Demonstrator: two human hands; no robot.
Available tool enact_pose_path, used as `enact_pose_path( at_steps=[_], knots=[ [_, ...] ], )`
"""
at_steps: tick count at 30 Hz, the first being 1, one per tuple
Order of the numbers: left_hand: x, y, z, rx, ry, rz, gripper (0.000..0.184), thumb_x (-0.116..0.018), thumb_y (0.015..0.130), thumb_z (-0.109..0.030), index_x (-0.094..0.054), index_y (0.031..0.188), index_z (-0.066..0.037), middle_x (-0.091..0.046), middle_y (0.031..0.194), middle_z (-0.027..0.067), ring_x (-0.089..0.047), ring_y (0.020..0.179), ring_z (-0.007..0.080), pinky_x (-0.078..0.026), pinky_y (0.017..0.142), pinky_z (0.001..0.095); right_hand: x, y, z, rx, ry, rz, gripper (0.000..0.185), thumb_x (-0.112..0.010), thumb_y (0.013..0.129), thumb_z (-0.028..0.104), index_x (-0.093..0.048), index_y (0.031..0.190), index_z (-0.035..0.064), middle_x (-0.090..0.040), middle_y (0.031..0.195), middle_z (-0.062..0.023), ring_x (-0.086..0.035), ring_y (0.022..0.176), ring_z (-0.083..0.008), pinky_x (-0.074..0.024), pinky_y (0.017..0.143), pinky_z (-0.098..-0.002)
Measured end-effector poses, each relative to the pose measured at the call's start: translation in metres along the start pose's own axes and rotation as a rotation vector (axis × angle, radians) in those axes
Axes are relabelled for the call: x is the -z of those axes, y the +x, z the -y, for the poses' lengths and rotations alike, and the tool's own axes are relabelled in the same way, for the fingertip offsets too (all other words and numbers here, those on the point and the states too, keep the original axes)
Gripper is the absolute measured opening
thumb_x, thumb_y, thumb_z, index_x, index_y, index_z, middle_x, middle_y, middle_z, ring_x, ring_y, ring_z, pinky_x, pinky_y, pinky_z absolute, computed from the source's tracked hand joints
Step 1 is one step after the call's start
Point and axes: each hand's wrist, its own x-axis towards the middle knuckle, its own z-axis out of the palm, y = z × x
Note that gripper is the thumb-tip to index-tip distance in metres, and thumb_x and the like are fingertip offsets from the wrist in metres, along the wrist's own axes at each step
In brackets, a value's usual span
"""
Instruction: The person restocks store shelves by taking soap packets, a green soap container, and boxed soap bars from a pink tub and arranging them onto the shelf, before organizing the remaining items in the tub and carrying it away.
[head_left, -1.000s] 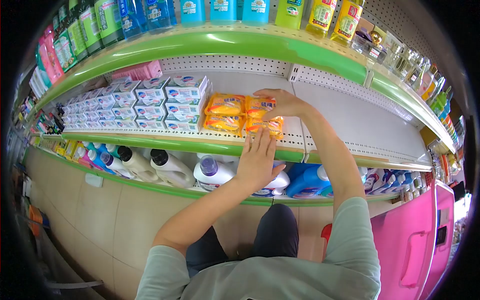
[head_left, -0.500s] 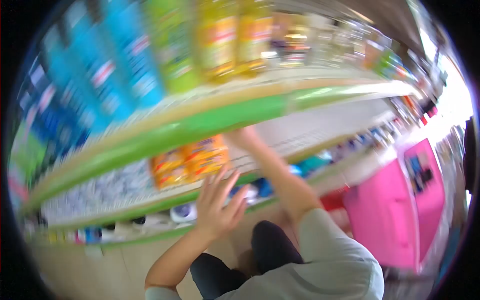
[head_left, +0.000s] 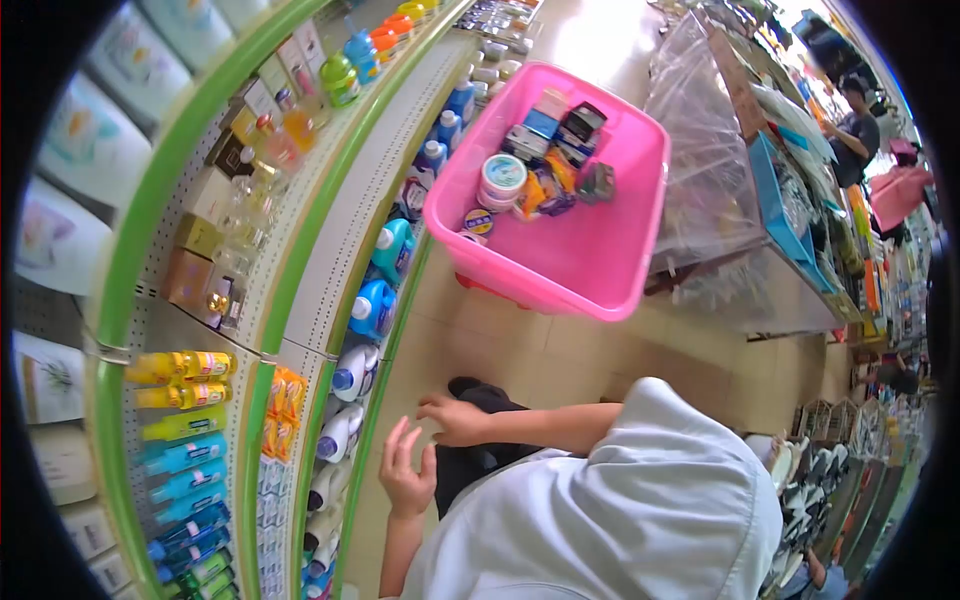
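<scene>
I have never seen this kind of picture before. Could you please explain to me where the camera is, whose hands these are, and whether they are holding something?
There is no robot here. A person wears one camera on the head, looking forward and down, so every picture comes from that same place. The edges look round and dark.

At the bottom you see the person's own pale shirt. The left hand and right hand are in front of the body, and nothing shows in either.

On the left are shelves with green edges, carrying bottles and orange packets. Further ahead stands an open pink bin; it contains a round white container and small boxes.
</scene>
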Motion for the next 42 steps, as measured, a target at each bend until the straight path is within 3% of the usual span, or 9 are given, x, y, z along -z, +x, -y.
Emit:
enact_pose_path(
  at_steps=[13,20,25,29,33,34,35,39,42],
  knots=[
    [-0.013,0.048,-0.136,-0.078,-0.028,0.144,0.028,-0.051,0.083,-0.02,-0.052,0.107,-0.005,-0.05,0.114,0.0134,-0.052,0.099,0.0299,-0.044,0.08,0.0363,0.288,-0.151,0.007,-0.252,0.459,-0.882,0.028,-0.061,0.078,0.012,-0.053,0.102,0.0003,-0.058,0.092,-0.0071,-0.055,0.082,-0.0127,-0.0446,0.072,-0.0254],
    [-0.099,0.193,-0.179,0.078,-0.313,0.058,0.03,-0.052,0.084,-0.02,-0.05,0.108,-0.002,-0.054,0.108,0.0135,-0.058,0.09,0.0255,-0.047,0.073,0.0337,0.426,-0.044,-0.166,-0.617,0.072,-0.642,0.06,-0.067,0.068,0.031,-0.045,0.111,-0.0044,-0.057,0.101,-0.018,-0.056,0.093,-0.0254,-0.0444,0.078,-0.0308],
    [-0.255,0.301,-0.106,0.599,-0.42,0.293,0.049,-0.06,0.078,-0.032,-0.048,0.11,0.002,-0.057,0.097,0.0187,-0.061,0.078,0.022,-0.048,0.066,0.0302,0.454,0.02,-0.254,-0.899,-0.023,-0.516,0.073,-0.066,0.062,0.041,-0.042,0.108,-0.0107,-0.053,0.104,-0.0273,-0.052,0.101,-0.0345,-0.0422,0.084,-0.0366],
    [-0.342,0.35,-0.082,0.992,-0.369,0.373,0.077,-0.06,0.075,-0.044,-0.028,0.126,0.002,-0.05,0.11,0.0197,-0.057,0.09,0.0222,-0.049,0.069,0.0323,0.442,0.04,-0.286,-0.794,-0.082,-0.626,0.064,-0.065,0.065,0.033,-0.042,0.115,0.0,-0.05,0.111,-0.0217,-0.047,0.106,-0.0347,-0.038,0.089,-0.0387],
    [-0.355,0.378,-0.111,0.944,-0.592,0.301,0.088,-0.062,0.069,-0.05,-0.024,0.127,0.004,-0.048,0.112,0.0223,-0.052,0.098,0.0285,-0.045,0.079,0.0341,0.434,0.049,-0.299,-0.468,-0.345,-0.726,0.055,-0.065,0.067,0.024,-0.042,0.112,0.0011,-0.055,0.102,-0.0212,-0.052,0.096,-0.0369,-0.0423,0.081,-0.0406],
    [-0.363,0.385,-0.117,0.978,-0.584,0.12,0.042,-0.066,0.073,-0.019,-0.049,0.107,0.0,-0.059,0.091,0.0065,-0.056,0.085,0.0158,-0.045,0.073,0.0282,0.443,0.048,-0.279,-0.393,-0.277,-0.689,0.053,-0.063,0.068,0.02,-0.042,0.112,0.0011,-0.054,0.104,-0.0209,-0.051,0.099,-0.0364,-0.0417,0.082,-0.04],
    [-0.411,0.368,-0.066,0.733,-0.731,0.022,0.081,-0.067,0.069,-0.042,-0.028,0.124,0.004,-0.049,0.112,0.0172,-0.049,0.102,0.0238,-0.042,0.084,0.0326,0.447,0.049,-0.268,-0.31,-0.204,-0.643,0.051,-0.061,0.068,0.015,-0.041,0.113,0.001,-0.053,0.106,-0.0206,-0.049,0.101,-0.0359,-0.0411,0.084,-0.0395],
    [-0.478,0.361,-0.029,0.724,-0.853,-0.249,0.084,-0.068,0.069,-0.036,-0.018,0.129,-0.003,-0.039,0.123,0.017,-0.041,0.113,0.0248,-0.039,0.09,0.0336,0.447,0.06,-0.293,-0.26,-0.312,-0.513,0.046,-0.06,0.065,0.004,-0.044,0.108,0.001,-0.052,0.105,-0.0166,-0.049,0.101,-0.0334,-0.0401,0.085,-0.0367],
    [-0.447,0.364,-0.046,0.829,-0.378,-0.171,0.062,-0.056,0.076,-0.023,-0.024,0.128,-0.008,-0.04,0.12,0.0222,-0.052,0.096,0.0338,-0.045,0.076,0.0409,0.451,0.071,-0.347,-0.323,-0.121,-0.355,0.05,-0.056,0.069,0.004,-0.039,0.116,-0.0012,-0.047,0.111,-0.0214,-0.047,0.102,-0.0361,-0.0399,0.085,-0.038]
  ],
)
